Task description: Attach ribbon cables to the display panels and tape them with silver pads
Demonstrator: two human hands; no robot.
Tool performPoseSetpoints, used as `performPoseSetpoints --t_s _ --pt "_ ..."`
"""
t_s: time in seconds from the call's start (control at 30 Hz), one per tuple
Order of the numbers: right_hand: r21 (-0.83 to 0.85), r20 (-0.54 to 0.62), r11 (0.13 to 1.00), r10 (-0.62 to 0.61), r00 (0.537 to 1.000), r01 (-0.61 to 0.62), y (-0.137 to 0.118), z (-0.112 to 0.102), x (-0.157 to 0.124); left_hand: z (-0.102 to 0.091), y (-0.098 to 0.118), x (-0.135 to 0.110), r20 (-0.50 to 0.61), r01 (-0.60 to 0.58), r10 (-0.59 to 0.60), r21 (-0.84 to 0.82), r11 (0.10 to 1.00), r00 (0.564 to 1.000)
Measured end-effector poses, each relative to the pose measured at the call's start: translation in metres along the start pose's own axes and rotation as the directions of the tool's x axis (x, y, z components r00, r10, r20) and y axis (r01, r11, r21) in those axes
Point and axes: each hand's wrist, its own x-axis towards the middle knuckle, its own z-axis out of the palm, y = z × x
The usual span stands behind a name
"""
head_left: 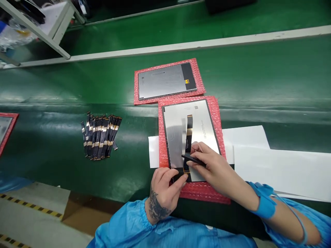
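Note:
A display panel [176, 137] with a silvery back lies on a pink bubble-wrap sheet [204, 194]. Along it runs a black flex cable [189, 132] with gold-coloured ends and a gold band. My right hand [209, 165] grips a slim black pointed tool [192, 159], its tip crossing the cable; whether it is tweezers or a stick I cannot tell. My left hand [165, 193] is curled at the panel's lower edge, thumb by the cable's lower end and fingertips pressed on the black border. The exact contact under both hands is partly hidden.
Left of the panel lies a pile of flex cables [99, 137] on the green table [137, 155]. Another display panel [162, 82] rests on pink bubble wrap behind. White sheets [281, 168] lie at right. A panel's pink wrap [11, 131] shows at far left, and a white rail [176, 46] crosses behind.

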Motion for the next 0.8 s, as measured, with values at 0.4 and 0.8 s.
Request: performPoseSetpoints --t_s 0.4,0.8 --pt "-0.038 -0.003 0.999 -0.005 1.000 0.005 0.0018 0.0024 0.0001 -0.0003 -0.0003 -0.0022 0.039 0.014 -0.015 0.028 1.000 0.999" --pt "-0.032 0.042 0.999 0.020 0.999 -0.019 -0.0015 -0.0019 0.0017 0.0013 0.0026 -0.0043 0.030 -0.061 0.058 0.137 0.989 0.998"
